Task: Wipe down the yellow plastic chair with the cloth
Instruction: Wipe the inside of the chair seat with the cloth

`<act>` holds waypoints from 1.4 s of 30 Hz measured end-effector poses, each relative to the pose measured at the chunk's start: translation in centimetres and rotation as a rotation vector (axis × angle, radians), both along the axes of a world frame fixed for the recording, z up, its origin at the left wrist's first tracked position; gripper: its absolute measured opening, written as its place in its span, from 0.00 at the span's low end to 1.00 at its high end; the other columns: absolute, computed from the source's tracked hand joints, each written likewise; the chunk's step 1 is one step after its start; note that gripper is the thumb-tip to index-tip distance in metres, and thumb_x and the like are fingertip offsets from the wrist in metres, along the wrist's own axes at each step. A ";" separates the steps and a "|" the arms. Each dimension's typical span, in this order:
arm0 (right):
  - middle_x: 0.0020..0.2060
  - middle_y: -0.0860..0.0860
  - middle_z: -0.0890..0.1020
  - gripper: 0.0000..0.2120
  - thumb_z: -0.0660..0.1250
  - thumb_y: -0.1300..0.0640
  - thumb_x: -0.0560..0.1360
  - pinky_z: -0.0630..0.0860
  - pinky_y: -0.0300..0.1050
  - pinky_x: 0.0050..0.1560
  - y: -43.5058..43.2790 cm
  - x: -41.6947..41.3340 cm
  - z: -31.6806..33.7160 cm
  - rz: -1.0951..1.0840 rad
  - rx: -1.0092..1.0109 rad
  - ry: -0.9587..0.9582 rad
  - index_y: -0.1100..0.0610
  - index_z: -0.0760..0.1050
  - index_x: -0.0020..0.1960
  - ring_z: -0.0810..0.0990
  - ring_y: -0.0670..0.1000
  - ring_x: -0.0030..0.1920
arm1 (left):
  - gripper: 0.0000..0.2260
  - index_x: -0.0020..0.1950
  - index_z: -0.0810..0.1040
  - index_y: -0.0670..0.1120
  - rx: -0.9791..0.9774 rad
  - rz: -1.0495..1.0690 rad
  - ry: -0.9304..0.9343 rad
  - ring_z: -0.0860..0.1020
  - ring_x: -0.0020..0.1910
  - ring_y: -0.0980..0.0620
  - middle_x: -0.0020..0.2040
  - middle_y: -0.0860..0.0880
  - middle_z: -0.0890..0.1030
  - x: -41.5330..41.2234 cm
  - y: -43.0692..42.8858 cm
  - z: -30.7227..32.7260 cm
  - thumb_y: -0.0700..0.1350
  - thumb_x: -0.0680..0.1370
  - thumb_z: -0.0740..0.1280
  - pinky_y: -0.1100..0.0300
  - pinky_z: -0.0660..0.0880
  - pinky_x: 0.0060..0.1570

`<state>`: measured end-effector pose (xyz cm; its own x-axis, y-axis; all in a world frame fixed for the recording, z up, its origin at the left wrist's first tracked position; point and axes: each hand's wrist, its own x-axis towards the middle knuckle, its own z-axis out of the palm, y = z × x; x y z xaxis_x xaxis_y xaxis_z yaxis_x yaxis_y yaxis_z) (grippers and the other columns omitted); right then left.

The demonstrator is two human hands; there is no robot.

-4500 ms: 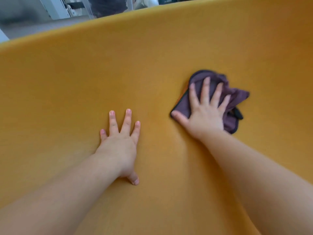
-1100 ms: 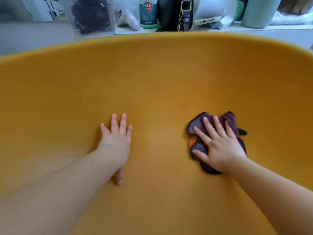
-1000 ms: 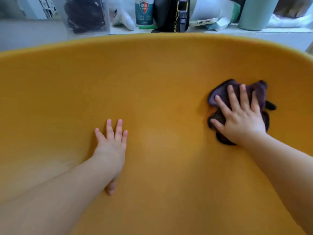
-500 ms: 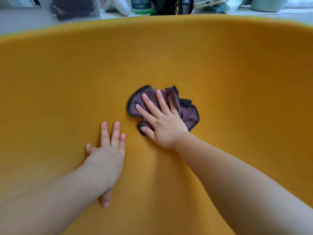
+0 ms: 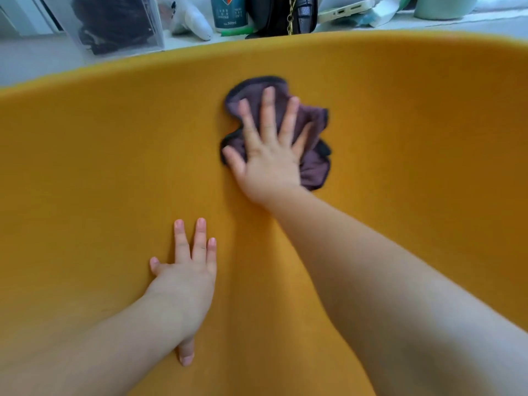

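The yellow plastic chair (image 5: 100, 167) fills almost the whole view, its curved shell rising to a rim at the top. A crumpled purple cloth (image 5: 313, 164) with a dark edge lies against the shell, upper middle. My right hand (image 5: 268, 155) presses flat on the cloth with straight, spread fingers. My left hand (image 5: 185, 278) rests flat on the bare yellow surface lower down and to the left, fingers straight, holding nothing.
Beyond the chair's rim a white ledge holds a clear box (image 5: 114, 24) with dark contents, a teal bottle (image 5: 230, 11), a black bag (image 5: 281, 14) with a chain, a white device (image 5: 347, 10) and a pale green container (image 5: 445, 7).
Over the last second my right hand swept the cloth from the right side to the middle, then up toward the rim. My left hand stays flat on the chair.
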<state>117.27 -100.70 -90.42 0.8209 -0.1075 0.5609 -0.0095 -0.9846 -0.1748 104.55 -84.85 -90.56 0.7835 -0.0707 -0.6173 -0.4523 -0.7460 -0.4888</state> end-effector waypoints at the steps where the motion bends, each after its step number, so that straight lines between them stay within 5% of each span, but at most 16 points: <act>1: 0.83 0.51 0.43 0.36 0.52 0.32 0.79 0.32 0.74 0.72 1.5 -0.7 -1.1 0.124 -0.065 0.019 0.41 0.47 0.83 0.36 0.66 0.80 | 0.78 0.71 0.23 0.36 0.000 0.001 -0.004 0.28 0.70 0.21 0.67 0.31 0.17 0.0 -0.1 0.0 0.62 0.54 0.84 0.31 0.67 0.68; 5: 0.83 0.47 0.51 0.33 0.55 0.32 0.79 0.38 0.68 0.76 -0.5 -2.4 -3.1 0.486 -0.461 0.035 0.38 0.53 0.81 0.43 0.61 0.82 | 0.78 0.73 0.24 0.37 -0.002 -0.006 -0.015 0.29 0.71 0.21 0.67 0.31 0.17 -0.2 0.0 0.0 0.63 0.53 0.84 0.32 0.67 0.68; 9: 0.83 0.48 0.51 0.37 0.59 0.29 0.76 0.44 0.72 0.75 -12.2 -1.3 1.0 0.245 -0.585 0.022 0.38 0.52 0.81 0.45 0.61 0.82 | 0.78 0.70 0.22 0.37 -0.011 -0.025 -0.007 0.29 0.70 0.21 0.67 0.31 0.17 -0.3 0.2 0.1 0.64 0.53 0.83 0.33 0.68 0.68; 13: 0.83 0.52 0.47 0.41 0.59 0.29 0.76 0.44 0.74 0.75 -21.1 -4.3 5.3 -0.102 -0.522 0.068 0.44 0.51 0.82 0.40 0.62 0.82 | 0.77 0.72 0.23 0.37 -0.020 -0.041 -0.011 0.30 0.70 0.20 0.67 0.30 0.18 -0.3 0.3 0.0 0.65 0.54 0.82 0.34 0.69 0.68; 19: 0.82 0.58 0.41 0.44 0.50 0.25 0.76 0.39 0.76 0.73 -13.5 -2.6 4.4 -0.382 -0.076 0.031 0.47 0.44 0.83 0.39 0.70 0.80 | 0.77 0.74 0.25 0.38 -0.069 -0.065 -0.007 0.28 0.70 0.21 0.68 0.32 0.17 -0.3 1.0 -0.1 0.64 0.55 0.83 0.34 0.68 0.69; 23: 0.83 0.54 0.46 0.41 0.53 0.28 0.76 0.42 0.76 0.74 -4.1 1.3 5.4 -0.147 -0.011 -0.053 0.43 0.48 0.83 0.41 0.70 0.80 | 0.77 0.75 0.26 0.38 -0.091 -0.039 -0.011 0.28 0.70 0.22 0.69 0.33 0.18 -0.2 0.7 -0.5 0.59 0.54 0.85 0.30 0.65 0.69; 29: 0.83 0.49 0.51 0.34 0.53 0.29 0.79 0.38 0.70 0.75 5.4 1.5 4.2 0.300 -0.252 -0.115 0.38 0.54 0.81 0.42 0.65 0.81 | 0.78 0.70 0.22 0.37 -0.011 -0.001 -0.022 0.29 0.70 0.20 0.71 0.32 0.21 0.2 0.0 -1.3 0.59 0.53 0.85 0.28 0.64 0.68; 32: 0.83 0.50 0.53 0.38 0.53 0.25 0.75 0.43 0.73 0.75 0.9 1.4 3.8 0.270 -0.350 -0.105 0.38 0.54 0.81 0.45 0.65 0.82 | 0.77 0.74 0.25 0.38 -0.081 0.021 0.003 0.27 0.70 0.22 0.69 0.34 0.18 0.3 0.2 -1.2 0.56 0.53 0.86 0.26 0.61 0.68; 36: 0.83 0.52 0.45 0.46 0.54 0.21 0.71 0.44 0.75 0.74 -10.5 -1.4 2.9 -0.060 -0.346 0.069 0.40 0.49 0.82 0.41 0.64 0.81 | 0.77 0.73 0.25 0.37 -0.073 0.005 0.015 0.27 0.69 0.21 0.67 0.33 0.16 -0.1 0.3 -0.7 0.59 0.54 0.85 0.28 0.62 0.69; 42: 0.83 0.53 0.43 0.49 0.60 0.23 0.71 0.41 0.72 0.77 -21.9 -9.3 4.7 -0.306 -0.512 0.246 0.45 0.48 0.83 0.37 0.62 0.81 | 0.77 0.74 0.25 0.36 -0.058 -0.012 -0.009 0.29 0.71 0.21 0.68 0.33 0.17 -0.7 0.1 0.0 0.61 0.54 0.84 0.30 0.65 0.69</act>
